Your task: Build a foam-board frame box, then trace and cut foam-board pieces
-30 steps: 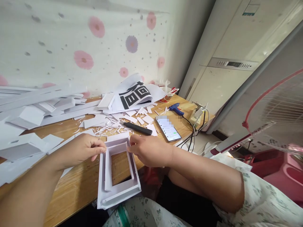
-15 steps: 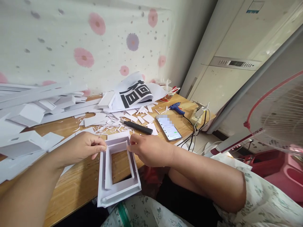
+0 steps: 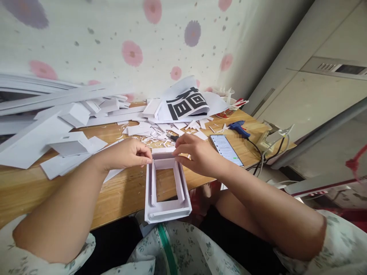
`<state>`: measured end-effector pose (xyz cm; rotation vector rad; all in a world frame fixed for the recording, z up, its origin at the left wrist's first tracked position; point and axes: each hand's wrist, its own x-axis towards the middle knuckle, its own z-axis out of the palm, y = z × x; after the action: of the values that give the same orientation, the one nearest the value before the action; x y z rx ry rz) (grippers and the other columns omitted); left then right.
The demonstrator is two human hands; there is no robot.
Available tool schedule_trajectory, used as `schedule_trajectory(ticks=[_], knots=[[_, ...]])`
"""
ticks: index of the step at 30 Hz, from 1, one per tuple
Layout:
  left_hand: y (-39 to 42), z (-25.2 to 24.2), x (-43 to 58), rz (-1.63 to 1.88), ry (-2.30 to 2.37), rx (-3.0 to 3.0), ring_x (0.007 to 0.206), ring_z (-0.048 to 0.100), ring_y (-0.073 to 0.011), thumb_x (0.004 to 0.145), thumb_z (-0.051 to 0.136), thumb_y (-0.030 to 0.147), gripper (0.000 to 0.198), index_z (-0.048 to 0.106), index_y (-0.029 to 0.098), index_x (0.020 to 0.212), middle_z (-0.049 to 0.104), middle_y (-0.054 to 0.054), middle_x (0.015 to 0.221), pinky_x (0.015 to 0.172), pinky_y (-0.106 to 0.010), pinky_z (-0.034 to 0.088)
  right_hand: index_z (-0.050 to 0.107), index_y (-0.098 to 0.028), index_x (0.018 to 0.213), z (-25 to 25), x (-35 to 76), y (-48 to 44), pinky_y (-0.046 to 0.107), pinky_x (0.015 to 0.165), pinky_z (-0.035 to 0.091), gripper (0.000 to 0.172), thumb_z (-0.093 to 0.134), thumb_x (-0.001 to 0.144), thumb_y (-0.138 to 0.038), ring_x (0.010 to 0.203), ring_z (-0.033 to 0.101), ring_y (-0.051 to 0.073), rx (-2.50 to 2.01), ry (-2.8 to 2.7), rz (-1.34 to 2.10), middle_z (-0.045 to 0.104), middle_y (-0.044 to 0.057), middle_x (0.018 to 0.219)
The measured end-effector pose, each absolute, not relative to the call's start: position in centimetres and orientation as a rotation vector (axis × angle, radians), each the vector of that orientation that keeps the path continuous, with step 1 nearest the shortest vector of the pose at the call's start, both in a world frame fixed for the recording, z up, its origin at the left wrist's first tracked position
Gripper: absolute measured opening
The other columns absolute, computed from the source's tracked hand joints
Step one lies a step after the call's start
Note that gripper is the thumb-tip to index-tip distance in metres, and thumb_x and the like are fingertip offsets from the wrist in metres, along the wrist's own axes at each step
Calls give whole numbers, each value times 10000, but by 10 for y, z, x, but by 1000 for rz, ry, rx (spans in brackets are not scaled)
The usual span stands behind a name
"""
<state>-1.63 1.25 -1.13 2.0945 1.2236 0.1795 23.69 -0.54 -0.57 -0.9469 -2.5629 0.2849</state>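
Note:
A white rectangular foam-board frame [image 3: 148, 191], with an outer wall and a thinner inner wall around an open middle, rests at the table's front edge, its near end jutting out toward my lap. My left hand [image 3: 129, 154] has its fingers pinched together at the frame's far left corner. At the far right corner, thumb and fingers of my right hand [image 3: 196, 152] close on the far end of the wall; their exact contact is partly hidden. Just behind that hand lies a utility knife [image 3: 172, 137], mostly covered by it.
Beyond the frame lie white scraps [image 3: 140, 130] and a printed paper sheet [image 3: 186, 103]. White board pieces [image 3: 69, 143] pile up at left. To the right are a phone [image 3: 226, 149], a blue glue gun [image 3: 240, 128] and a power strip [image 3: 266, 141] with cables.
My view has swung right and down-scene items shifted accordingly. Both hands stay at the frame's far corners; the right hand now covers most of the knife.

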Motion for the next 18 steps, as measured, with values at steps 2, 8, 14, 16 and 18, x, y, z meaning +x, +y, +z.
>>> schedule_trajectory(ticks=[2,8,14,16,18], knots=[[13,-13,-16,189,1219,2099,650,581,-147,713,577,401,208,710,241,713,671,29,657,610,-253,407,744,-150,866,-9,221,-1,365,867,457,129,619,835,-138,963,561,225,-988,-2633,229,613,119,1076],[13,-14,-16,180,1224,2086,601,550,-128,709,568,353,173,696,247,663,642,52,596,581,-245,378,735,-145,750,-17,197,6,380,862,436,152,606,827,-126,986,539,251,-1104,-2722,153,603,125,1154],[12,-13,-14,208,1228,2090,557,522,-126,689,560,342,179,680,248,596,634,47,565,556,-252,362,696,-150,671,-15,199,11,340,817,424,150,619,788,-97,909,535,206,-1045,-2616,218,619,99,1058],[12,-13,-15,229,1227,2083,559,529,-132,683,568,352,177,688,250,604,643,39,575,552,-256,363,697,-150,678,-13,201,11,339,823,424,146,615,784,-93,927,539,206,-1054,-2602,247,614,100,1051],[12,-12,-15,292,1240,2056,566,543,-138,679,583,371,178,693,245,619,645,29,580,550,-257,371,700,-149,687,-11,201,10,343,832,424,145,610,785,-92,945,543,211,-1068,-2601,261,612,104,1061]])
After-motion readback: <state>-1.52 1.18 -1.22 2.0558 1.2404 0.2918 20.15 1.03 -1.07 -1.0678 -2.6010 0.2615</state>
